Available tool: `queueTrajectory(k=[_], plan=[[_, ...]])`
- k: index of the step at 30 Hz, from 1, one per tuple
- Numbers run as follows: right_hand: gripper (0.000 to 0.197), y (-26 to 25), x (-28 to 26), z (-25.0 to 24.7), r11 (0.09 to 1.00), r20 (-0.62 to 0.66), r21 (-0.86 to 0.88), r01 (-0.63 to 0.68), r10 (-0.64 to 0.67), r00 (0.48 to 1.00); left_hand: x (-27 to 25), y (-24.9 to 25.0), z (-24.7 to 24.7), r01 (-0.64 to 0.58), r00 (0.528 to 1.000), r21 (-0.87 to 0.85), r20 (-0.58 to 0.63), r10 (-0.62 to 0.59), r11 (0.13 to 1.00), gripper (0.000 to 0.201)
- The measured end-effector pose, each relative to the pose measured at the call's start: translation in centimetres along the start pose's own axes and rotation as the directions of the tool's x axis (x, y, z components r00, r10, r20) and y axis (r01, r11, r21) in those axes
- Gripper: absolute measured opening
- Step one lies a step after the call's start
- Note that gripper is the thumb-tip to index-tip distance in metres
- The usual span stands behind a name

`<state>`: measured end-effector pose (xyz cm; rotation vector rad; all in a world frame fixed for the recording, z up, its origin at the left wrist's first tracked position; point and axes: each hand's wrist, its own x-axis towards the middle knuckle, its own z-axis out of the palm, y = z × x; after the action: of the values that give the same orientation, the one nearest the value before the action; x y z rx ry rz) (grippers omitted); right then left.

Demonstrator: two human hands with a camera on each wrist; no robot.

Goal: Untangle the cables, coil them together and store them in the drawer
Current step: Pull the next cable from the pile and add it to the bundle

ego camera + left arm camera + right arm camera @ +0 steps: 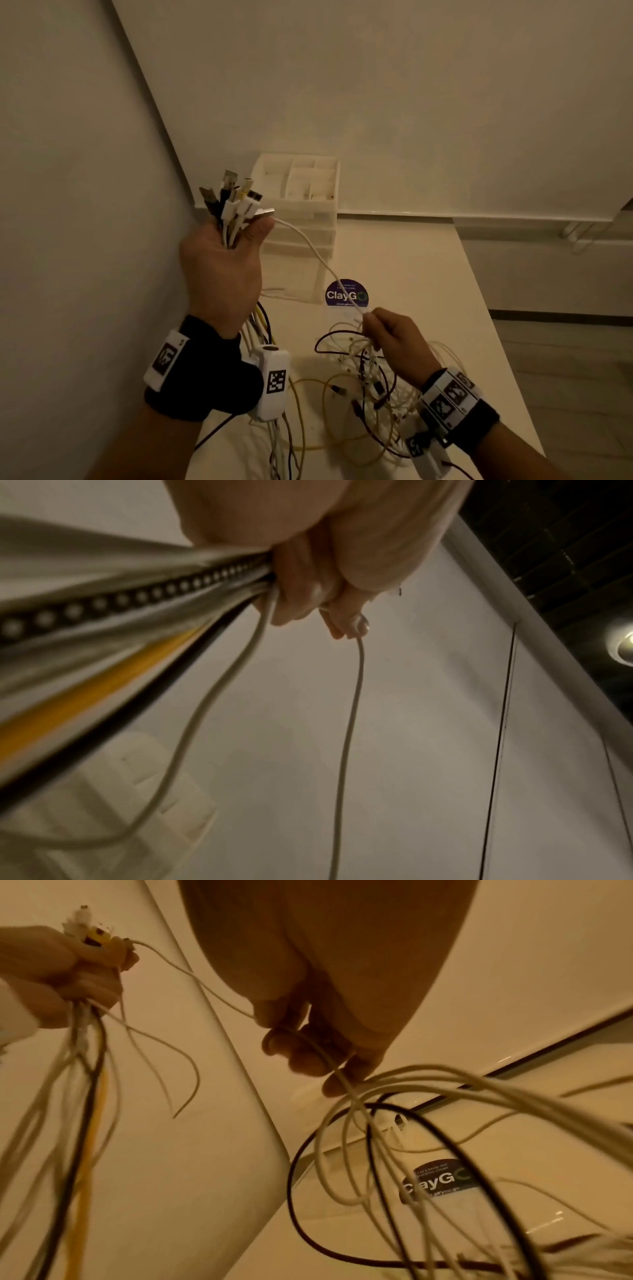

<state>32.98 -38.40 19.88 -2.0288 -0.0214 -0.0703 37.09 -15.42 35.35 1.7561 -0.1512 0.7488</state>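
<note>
Nearest the head camera, the left hand (222, 270) is raised beside the drawer unit (301, 212), its fingers curled tight round a bundle of cables (233, 212) just below their plugs, which fan out above the fist; the cords hang from under the palm toward the table (428, 260). One white cable (315, 253) runs slack from that bundle across the front of the drawer unit to the right hand (394, 335), whose thumb and fingertips pinch it low, in front of the unit near the round sticker (346, 293). Below that pinch the rest lies as a loose tangle (370, 383) of white, yellow and dark cords on the table. These cords look light, limp and thin, likely smooth enough to slide through a light pinch, so I would hold firmly near the plugs and let the free length run between the fingertips; the plug necks probably dislike sharp bends. Which loops cross the white cable inside the tangle cannot be made out, the left wrist view is blurred up close, and whether any drawer is open I cannot tell.
</note>
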Motion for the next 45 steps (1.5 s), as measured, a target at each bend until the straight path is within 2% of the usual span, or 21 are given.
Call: queueTrajectory(k=[2, 5, 8, 11, 13, 15, 17, 20, 22, 25, 27, 30, 33, 35, 37, 39, 40, 42, 43, 45], plan=[[0.039, -0.6, 1.4, -0.7, 0.997, -0.113, 0.079, -0.023, 0.032, 0.993, -0.2, -0.2, 0.0, 0.020, 1.000, -0.011, 0.014, -0.020, 1.000, 0.015], [0.043, -2.3, 3.1, -2.5, 0.958, -0.158, 0.285, -0.021, 0.068, 0.985, -0.9, 0.3, 0.2, 0.044, 0.997, -0.089, 0.064, -0.038, 0.995, 0.012], [0.038, -4.9, 4.3, -4.0, 0.887, -0.094, 0.460, -0.039, 0.092, 0.991, -2.2, 1.2, 1.2, 0.129, 0.964, -0.161, 0.251, -0.086, 0.978, 0.020], [0.036, -7.6, 4.3, -5.0, 0.874, 0.034, 0.486, -0.004, -0.014, 0.999, -3.3, 1.4, 2.8, 0.167, 0.882, -0.115, 0.462, -0.096, 0.979, 0.023], [0.036, -9.1, 3.5, -5.3, 0.878, 0.071, 0.477, 0.046, -0.091, 0.993, -3.8, 1.0, 3.9, 0.137, 0.838, -0.020, 0.535, -0.106, 0.990, 0.020], [0.035, -10.1, 2.9, -5.6, 0.853, 0.080, 0.515, 0.083, -0.144, 0.986, -4.4, 0.7, 4.8, 0.128, 0.822, 0.023, 0.556, -0.119, 0.991, 0.015], [0.032, -10.6, 2.6, -5.9, 0.835, 0.090, 0.540, 0.105, -0.182, 0.979, -4.8, 0.7, 5.3, 0.137, 0.850, 0.005, 0.513, -0.120, 0.991, 0.015], [0.026, -9.9, 2.0, -5.3, 0.811, 0.135, 0.582, 0.068, -0.179, 0.974, -4.1, 0.7, 5.1, 0.081, 0.932, -0.003, 0.355, -0.075, 0.997, 0.026], [0.027, -8.4, 1.3, -4.1, 0.803, 0.161, 0.595, 0.040, -0.168, 0.973, -3.4, 1.5, 4.8, 0.051, 0.960, -0.015, 0.278, -0.045, 0.999, 0.020], [0.037, -5.4, 0.2, -2.0, 0.891, 0.194, 0.453, 0.022, -0.123, 0.973, -1.6, 2.4, 3.9, 0.038, 0.995, -0.055, 0.096, -0.032, 0.998, 0.010], [0.043, -3.2, -0.8, -0.8, 0.944, 0.212, 0.328, -0.023, -0.050, 0.976, 0.2, 2.3, 2.5, 0.017, 0.999, -0.121, -0.044, -0.022, 0.992, 0.014], [0.055, -0.9, -1.5, -0.2, 0.955, 0.123, 0.281, -0.094, 0.061, 0.991, 1.6, 2.0, 0.9, 0.025, 0.998, -0.172, -0.060, -0.035, 0.985, 0.017], [0.050, -1.2, -0.8, -1.1, 0.893, -0.021, 0.423, -0.153, 0.179, 0.984, 0.6, 1.6, 0.2, 0.006, 1.000, -0.084, -0.009, -0.006, 0.996, 0.018], [0.049, -2.2, -0.1, -1.9, 0.843, -0.052, 0.517, -0.149, 0.205, 0.977, -0.1, 1.5, -0.1, 0.002, 1.000, -0.084, 0.005, -0.002, 0.996, 0.020], [0.053, -3.5, 0.5, -2.8, 0.815, -0.038, 0.564, -0.132, 0.186, 0.982, -0.8, 2.1, -0.1, -0.014, 0.998, -0.088, 0.056, 0.019, 0.996, 0.021], [0.046, -5.0, 0.7, -3.4, 0.798, -0.002, 0.592, -0.110, 0.138, 0.990, -1.7, 2.7, 0.5, 0.010, 0.978, -0.123, 0.208, 0.016, 0.992, 0.021], [0.041, -5.9, 0.8, -3.6, 0.793, 0.017, 0.602, -0.096, 0.107, 0.994, -2.2, 3.0, 1.0, 0.037, 0.951, -0.125, 0.309, 0.003, 0.991, 0.024], [0.034, -7.7, 1.0, -4.2, 0.774, 0.040, 0.631, -0.055, 0.038, 0.998, -3.5, 2.9, 2.1, 0.079, 0.868, -0.077, 0.496, -0.030, 0.994, 0.026], [0.033, -8.6, 1.1, -4.5, 0.756, 0.041, 0.653, -0.033, 0.008, 0.999, -4.2, 2.5, 2.7, 0.063, 0.825, -0.036, 0.564, -0.032, 0.997, 0.020], [0.035, -10.1, 1.3, -5.0, 0.730, 0.038, 0.683, 0.002, -0.039, 0.999, -5.6, 1.8, 3.7, 0.023, 0.779, 0.026, 0.626, -0.034, 0.999, 0.008]])
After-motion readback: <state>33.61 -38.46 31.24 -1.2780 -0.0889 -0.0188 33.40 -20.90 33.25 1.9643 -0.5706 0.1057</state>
